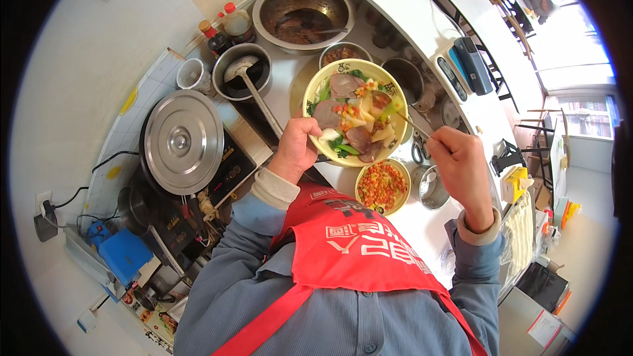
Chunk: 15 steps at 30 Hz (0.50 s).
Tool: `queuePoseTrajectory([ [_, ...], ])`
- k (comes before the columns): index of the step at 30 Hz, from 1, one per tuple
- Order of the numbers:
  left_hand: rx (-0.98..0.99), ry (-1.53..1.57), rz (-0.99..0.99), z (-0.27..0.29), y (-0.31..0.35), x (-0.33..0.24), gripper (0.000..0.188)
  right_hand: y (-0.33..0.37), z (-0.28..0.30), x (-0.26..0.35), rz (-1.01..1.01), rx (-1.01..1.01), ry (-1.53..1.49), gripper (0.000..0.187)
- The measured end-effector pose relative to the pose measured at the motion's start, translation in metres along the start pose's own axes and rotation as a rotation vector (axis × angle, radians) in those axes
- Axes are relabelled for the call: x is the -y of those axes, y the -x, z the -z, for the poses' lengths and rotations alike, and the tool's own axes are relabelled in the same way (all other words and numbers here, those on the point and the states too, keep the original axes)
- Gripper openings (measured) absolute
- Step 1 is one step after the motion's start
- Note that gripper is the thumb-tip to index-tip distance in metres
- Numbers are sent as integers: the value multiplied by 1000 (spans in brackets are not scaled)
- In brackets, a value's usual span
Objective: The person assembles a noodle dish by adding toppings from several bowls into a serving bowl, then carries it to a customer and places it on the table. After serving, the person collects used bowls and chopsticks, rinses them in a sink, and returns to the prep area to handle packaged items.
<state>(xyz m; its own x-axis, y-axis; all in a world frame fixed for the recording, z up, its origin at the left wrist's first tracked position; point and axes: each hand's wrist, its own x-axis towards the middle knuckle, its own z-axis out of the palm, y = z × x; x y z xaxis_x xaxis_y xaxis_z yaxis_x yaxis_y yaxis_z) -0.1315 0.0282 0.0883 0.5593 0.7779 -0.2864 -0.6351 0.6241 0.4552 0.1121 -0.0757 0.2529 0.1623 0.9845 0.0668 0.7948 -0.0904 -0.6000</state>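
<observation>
My left hand [295, 148] grips the near left rim of a yellow bowl [331, 69], its thumb over the edge. Sliced meat [328, 115], green leaves [345, 149], pale pieces and diced red and orange vegetables fill the bowl. Closed around a thin metal handle, my right hand [459, 165] holds a spoon [413, 124] whose head is over the bowl's right side, partly blurred. Just below the held bowl stands a yellow bowl of diced vegetables [382, 187], with a small metal pot [432, 188] beside it.
Behind are a large steel basin [264, 16] of dark sauce, a pot with a ladle [254, 82], and sauce bottles [214, 38]. On the left, a lidded pot [182, 142] stands beside an induction cooker [232, 170]. Scissors [418, 150] lie near my right hand.
</observation>
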Motion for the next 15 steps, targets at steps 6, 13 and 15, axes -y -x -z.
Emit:
queuePoseTrajectory([
  [6, -4, 16, 37, -6, 1, 6, 58, 0, 0, 22, 397, 206, 374, 11],
  [13, 33, -14, 15, -11, 9, 18, 58, 25, 28, 24, 376, 105, 417, 11],
  [15, 12, -31, 31, -12, 14, 23, 58, 34, 25, 24, 457, 224, 475, 8],
])
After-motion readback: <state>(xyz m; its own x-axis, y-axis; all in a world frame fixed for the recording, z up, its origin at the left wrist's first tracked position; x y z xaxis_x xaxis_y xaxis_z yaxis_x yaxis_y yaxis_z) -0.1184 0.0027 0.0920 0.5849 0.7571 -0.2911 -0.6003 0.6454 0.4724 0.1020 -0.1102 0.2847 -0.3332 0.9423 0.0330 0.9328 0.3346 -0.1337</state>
